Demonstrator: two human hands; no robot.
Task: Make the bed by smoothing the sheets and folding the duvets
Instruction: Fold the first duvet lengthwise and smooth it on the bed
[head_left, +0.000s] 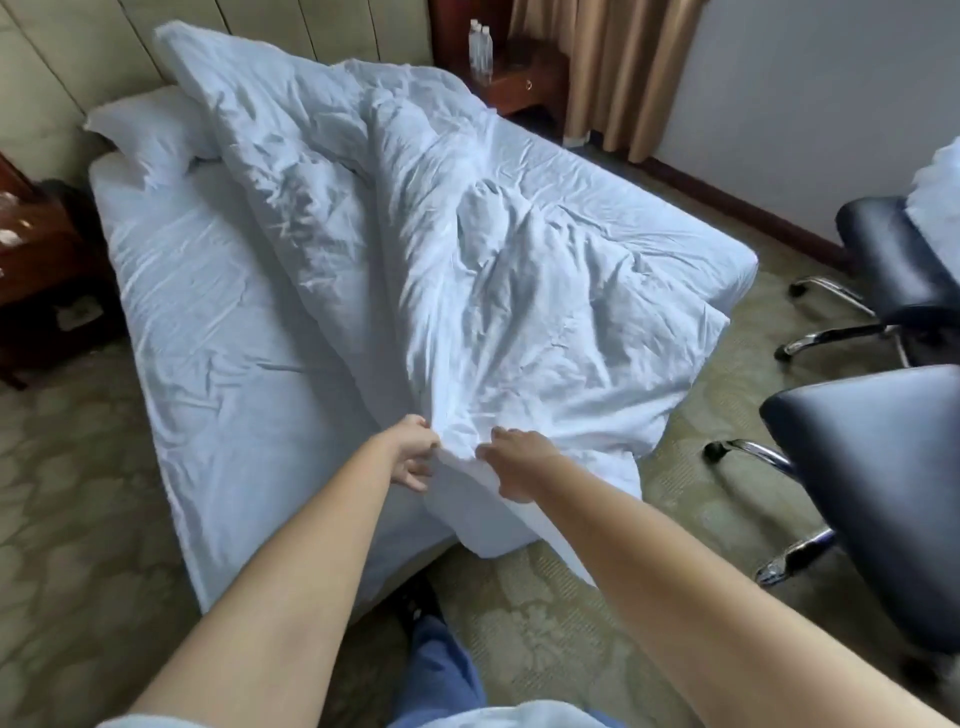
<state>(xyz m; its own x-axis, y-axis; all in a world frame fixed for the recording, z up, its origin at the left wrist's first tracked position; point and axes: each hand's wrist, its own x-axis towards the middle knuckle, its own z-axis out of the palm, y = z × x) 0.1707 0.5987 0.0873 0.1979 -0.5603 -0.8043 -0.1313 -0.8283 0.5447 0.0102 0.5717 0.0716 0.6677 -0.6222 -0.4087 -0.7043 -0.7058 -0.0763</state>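
White duvet (441, 270) | left hand (413, 457), right hand (514, 462) gripping edge

Soft, even daylight fills the room, brightest at one o'clock on the pale wall (810, 98) beside the curtain (608, 67). The white duvet (441, 249) shows gentle grey shadows in its creases, without glare. Wide-angle distortion bends the edges. Detail is slightly soft throughout; the nightstand (36, 260) at nine o'clock sits dim.

The duvet (415, 249) and sheet (208, 322) are matt white cloth, heavily creased. Near right, the chairs (883, 457) show smooth, slightly glossy dark upholstery on shiny metal legs. The far nightstand (524, 78) is polished wood.
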